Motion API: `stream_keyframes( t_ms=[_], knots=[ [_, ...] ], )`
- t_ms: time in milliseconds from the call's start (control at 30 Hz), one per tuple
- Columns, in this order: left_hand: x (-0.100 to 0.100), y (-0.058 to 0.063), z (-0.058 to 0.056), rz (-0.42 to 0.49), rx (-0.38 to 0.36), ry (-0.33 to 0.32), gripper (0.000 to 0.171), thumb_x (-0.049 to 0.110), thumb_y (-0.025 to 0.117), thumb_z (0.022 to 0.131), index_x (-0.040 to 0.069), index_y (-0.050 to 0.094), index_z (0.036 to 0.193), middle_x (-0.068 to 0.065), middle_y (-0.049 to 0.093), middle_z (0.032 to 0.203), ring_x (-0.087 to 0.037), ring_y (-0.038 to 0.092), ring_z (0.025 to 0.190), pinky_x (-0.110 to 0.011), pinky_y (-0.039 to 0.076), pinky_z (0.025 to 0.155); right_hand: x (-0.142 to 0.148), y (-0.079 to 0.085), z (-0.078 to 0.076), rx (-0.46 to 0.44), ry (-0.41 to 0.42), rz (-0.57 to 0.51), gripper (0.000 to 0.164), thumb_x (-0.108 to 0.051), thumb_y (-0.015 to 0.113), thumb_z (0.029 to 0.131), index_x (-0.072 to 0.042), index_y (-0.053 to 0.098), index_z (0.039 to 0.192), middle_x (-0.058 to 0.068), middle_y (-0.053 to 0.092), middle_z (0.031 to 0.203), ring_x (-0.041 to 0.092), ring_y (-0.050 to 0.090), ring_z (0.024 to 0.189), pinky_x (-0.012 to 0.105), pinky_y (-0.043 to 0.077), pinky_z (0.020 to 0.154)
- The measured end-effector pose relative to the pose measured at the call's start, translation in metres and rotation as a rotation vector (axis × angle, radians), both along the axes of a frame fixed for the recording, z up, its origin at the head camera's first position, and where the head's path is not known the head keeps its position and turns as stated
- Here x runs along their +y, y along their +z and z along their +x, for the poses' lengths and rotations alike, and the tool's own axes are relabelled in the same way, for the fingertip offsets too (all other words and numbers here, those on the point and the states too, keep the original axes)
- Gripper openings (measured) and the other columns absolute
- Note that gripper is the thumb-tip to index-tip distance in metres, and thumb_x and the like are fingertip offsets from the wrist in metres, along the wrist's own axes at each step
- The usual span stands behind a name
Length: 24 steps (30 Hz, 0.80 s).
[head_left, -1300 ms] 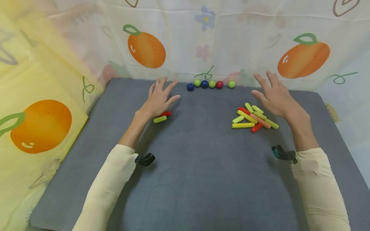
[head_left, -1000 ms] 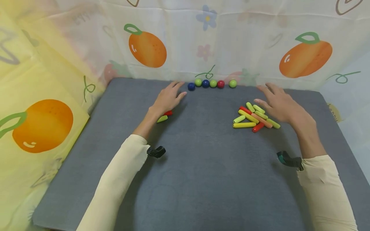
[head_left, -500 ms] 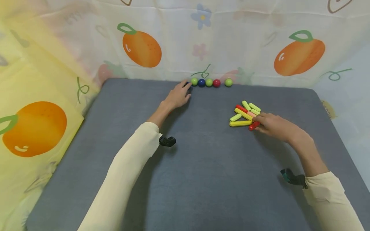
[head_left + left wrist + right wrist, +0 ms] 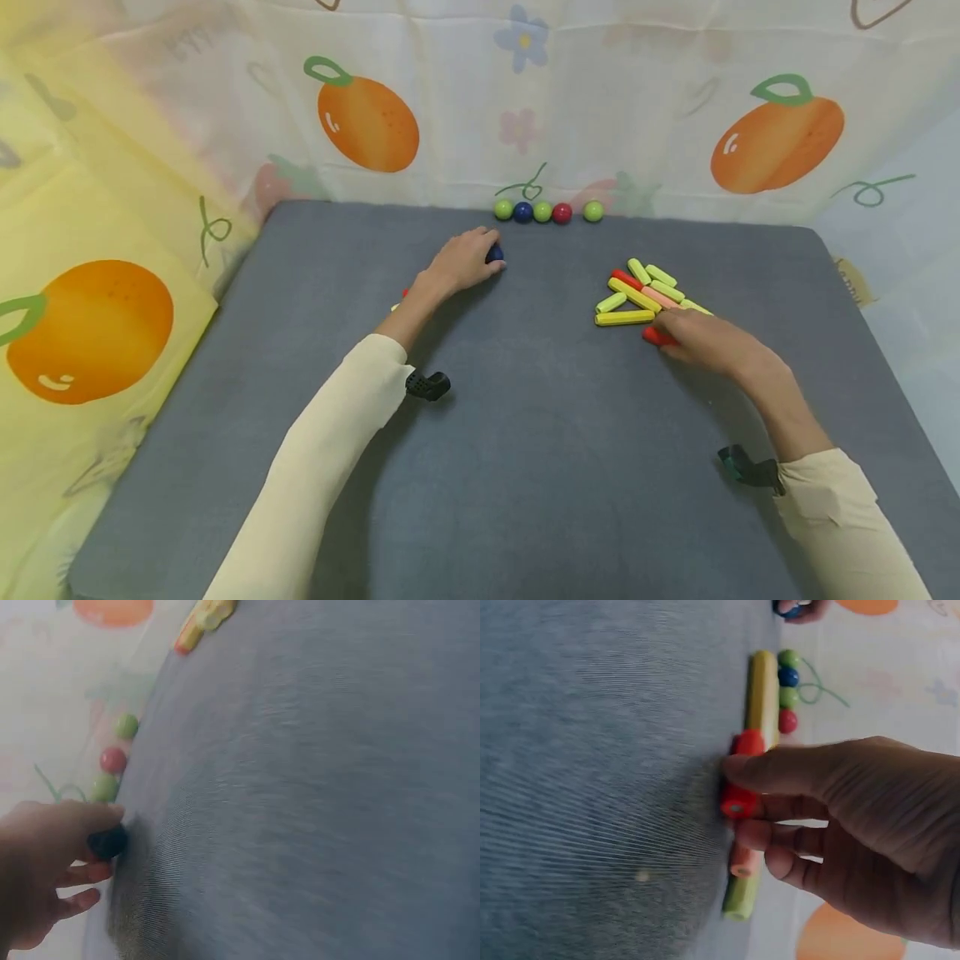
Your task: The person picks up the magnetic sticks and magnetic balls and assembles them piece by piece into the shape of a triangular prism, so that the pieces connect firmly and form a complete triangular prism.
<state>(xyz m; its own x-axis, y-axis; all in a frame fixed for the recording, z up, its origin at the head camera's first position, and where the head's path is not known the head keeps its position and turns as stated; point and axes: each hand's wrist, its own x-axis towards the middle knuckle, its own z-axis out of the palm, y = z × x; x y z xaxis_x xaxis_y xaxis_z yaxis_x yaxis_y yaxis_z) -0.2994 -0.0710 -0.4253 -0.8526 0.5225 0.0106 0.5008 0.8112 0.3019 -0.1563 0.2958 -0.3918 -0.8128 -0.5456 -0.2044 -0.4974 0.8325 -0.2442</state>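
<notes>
My left hand (image 4: 461, 260) pinches a dark blue ball (image 4: 494, 253) between thumb and fingers, a little in front of the row of balls. In the left wrist view the same blue ball (image 4: 109, 843) shows between the fingertips. My right hand (image 4: 712, 337) grips a short red stick (image 4: 657, 336) at the front of the stick pile. Seen from the right wrist, the red stick (image 4: 739, 791) has a hole in its end and lies between thumb and fingers. Beside it are a yellow stick (image 4: 625, 318), a peach stick (image 4: 661, 298) and several yellow-green ones.
Along the back edge of the grey table (image 4: 525, 467) stand green balls (image 4: 503, 210), a blue ball (image 4: 522, 212) and a red ball (image 4: 562, 213). Red and yellow-green pieces lie mostly hidden behind my left forearm. A fruit-print cloth (image 4: 465, 100) hangs behind.
My left hand moved right to the blue ball at the row's left end, took it and drew it forward. My right hand came down onto the pile and took hold of the red stick.
</notes>
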Motion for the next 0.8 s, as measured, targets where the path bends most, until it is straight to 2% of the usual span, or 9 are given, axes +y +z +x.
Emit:
stream_keyframes(
  t_ms=[67, 200, 300, 433, 600, 800],
  knots=[
    [-0.001, 0.001, 0.013, 0.023, -0.032, -0.062, 0.032, 0.032, 0.066, 0.104, 0.009, 0.063, 0.126, -0.011, 0.065, 0.122, -0.027, 0.063, 0.108, -0.046, 0.052, 0.099, -0.004, -0.002, -0.001, -0.025, 0.009, -0.013, 0.013, -0.003, 0.078, 0.090, -0.005, 0.067, 0.098, -0.001, 0.058, 0.080, 0.013, 0.050, 0.075, 0.034, 0.045, 0.071],
    [-0.006, 0.002, 0.045, 0.075, -0.096, -0.174, 0.033, 0.032, 0.069, 0.103, 0.010, 0.065, 0.126, -0.009, 0.066, 0.122, -0.023, 0.063, 0.106, -0.042, 0.053, 0.098, -0.022, 0.001, -0.001, -0.031, 0.085, -0.075, 0.018, -0.003, 0.075, 0.092, -0.001, 0.071, 0.109, 0.002, 0.067, 0.091, 0.013, 0.055, 0.082, 0.037, 0.049, 0.077],
    [-0.009, 0.003, 0.068, 0.107, -0.147, -0.252, 0.034, 0.033, 0.071, 0.101, 0.010, 0.065, 0.126, -0.008, 0.067, 0.117, -0.020, 0.062, 0.102, -0.040, 0.053, 0.095, -0.043, 0.006, 0.001, -0.008, 0.133, -0.110, 0.021, -0.003, 0.073, 0.093, -0.001, 0.071, 0.114, 0.005, 0.069, 0.100, 0.015, 0.058, 0.088, 0.039, 0.051, 0.081],
    [-0.014, 0.005, 0.091, 0.123, -0.203, -0.321, 0.035, 0.035, 0.073, 0.099, 0.012, 0.065, 0.124, -0.005, 0.065, 0.110, -0.018, 0.058, 0.096, -0.034, 0.050, 0.087, -0.078, 0.010, -0.003, 0.029, 0.192, -0.090, 0.021, -0.005, 0.073, 0.094, -0.001, 0.070, 0.114, 0.006, 0.067, 0.099, 0.017, 0.058, 0.087, 0.037, 0.052, 0.080],
    [-0.017, 0.004, 0.108, 0.148, -0.232, -0.344, 0.033, 0.037, 0.076, 0.097, 0.014, 0.066, 0.120, -0.002, 0.063, 0.102, -0.014, 0.056, 0.087, -0.028, 0.045, 0.078, -0.119, 0.011, -0.011, -0.003, 0.282, -0.042, 0.024, -0.009, 0.074, 0.095, -0.002, 0.069, 0.118, 0.008, 0.067, 0.099, 0.019, 0.059, 0.086, 0.038, 0.054, 0.082],
    [-0.015, -0.001, 0.117, 0.181, -0.263, -0.389, 0.034, 0.038, 0.078, 0.095, 0.014, 0.065, 0.115, -0.001, 0.062, 0.100, -0.011, 0.054, 0.086, -0.024, 0.044, 0.076, -0.150, 0.007, -0.015, -0.057, 0.366, -0.021, 0.017, -0.014, 0.073, 0.097, -0.005, 0.068, 0.111, 0.006, 0.065, 0.095, 0.020, 0.058, 0.084, 0.039, 0.052, 0.081]
  ],
)
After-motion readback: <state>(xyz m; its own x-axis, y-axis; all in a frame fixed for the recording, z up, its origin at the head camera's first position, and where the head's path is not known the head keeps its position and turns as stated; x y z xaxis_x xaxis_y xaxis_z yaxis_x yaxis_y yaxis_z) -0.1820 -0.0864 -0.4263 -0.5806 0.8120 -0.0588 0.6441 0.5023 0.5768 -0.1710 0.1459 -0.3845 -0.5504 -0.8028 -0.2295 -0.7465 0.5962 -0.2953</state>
